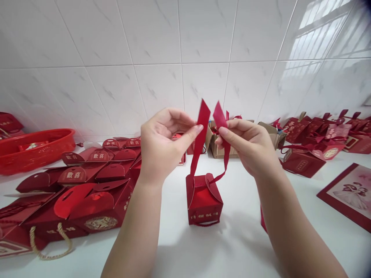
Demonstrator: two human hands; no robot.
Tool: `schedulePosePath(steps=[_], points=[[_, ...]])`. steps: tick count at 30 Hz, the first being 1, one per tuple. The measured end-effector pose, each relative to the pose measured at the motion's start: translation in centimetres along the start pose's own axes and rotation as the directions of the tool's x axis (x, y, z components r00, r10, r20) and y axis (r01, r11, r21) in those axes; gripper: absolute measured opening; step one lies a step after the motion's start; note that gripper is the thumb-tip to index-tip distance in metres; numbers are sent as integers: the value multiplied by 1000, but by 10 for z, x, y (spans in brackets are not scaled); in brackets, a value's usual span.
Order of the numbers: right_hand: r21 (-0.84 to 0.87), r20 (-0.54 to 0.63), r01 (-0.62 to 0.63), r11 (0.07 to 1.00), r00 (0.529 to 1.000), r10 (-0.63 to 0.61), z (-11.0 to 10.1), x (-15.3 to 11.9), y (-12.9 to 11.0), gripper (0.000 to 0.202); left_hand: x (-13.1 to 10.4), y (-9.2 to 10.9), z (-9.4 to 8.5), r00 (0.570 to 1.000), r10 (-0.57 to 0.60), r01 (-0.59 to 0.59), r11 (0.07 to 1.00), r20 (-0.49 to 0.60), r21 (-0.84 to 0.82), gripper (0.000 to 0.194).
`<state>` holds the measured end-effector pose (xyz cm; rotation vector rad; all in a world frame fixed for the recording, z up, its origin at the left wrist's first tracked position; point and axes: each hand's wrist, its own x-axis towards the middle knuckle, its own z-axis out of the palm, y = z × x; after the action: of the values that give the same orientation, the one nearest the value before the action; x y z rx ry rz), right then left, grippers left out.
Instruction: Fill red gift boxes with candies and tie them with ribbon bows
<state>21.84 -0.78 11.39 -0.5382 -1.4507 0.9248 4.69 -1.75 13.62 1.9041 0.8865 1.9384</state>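
A small dark red gift box [205, 199] with gold lettering sits on the white table, its top flaps partly raised. A red ribbon [198, 148] passes through the flaps, and its two ends rise above the box. My left hand [171, 143] pinches one ribbon end between thumb and fingers. The other end is pinched in my right hand [246, 144], to the right and at about the same height. Both pointed tips stick up above my fingers. Neither hand touches the box.
Many red boxes [101, 204] crowd the left, with a red plastic basin [37, 148] behind them. Behind my hands stands a cardboard box [218, 151]. Finished-looking ribboned boxes [303, 162] and a red-bordered picture card [350, 193] lie at right. A tiled wall closes the back.
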Motion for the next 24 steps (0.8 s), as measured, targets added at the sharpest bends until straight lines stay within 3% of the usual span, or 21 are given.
schedulePosePath(steps=[5, 10, 17, 21, 24], points=[[-30, 173, -34, 999, 984, 39, 6, -1, 0, 12, -3, 3, 7, 985, -59, 65, 998, 162, -26, 20], [41, 255, -95, 995, 964, 82, 7, 0, 0, 23, -1, 0, 5, 981, -86, 86, 996, 171, 10, 22], [176, 303, -301, 937, 922, 239, 11, 1, 6, 24, -1, -2, 1, 972, -142, 148, 989, 185, -17, 46], [229, 295, -297, 927, 929, 225, 11, 3, 12, 24, 0, -2, -1, 940, -160, 145, 987, 302, 72, 23], [187, 205, -201, 962, 965, 162, 10, 6, 18, 25, 1, -6, -3, 872, -194, 152, 980, 449, 130, 5]])
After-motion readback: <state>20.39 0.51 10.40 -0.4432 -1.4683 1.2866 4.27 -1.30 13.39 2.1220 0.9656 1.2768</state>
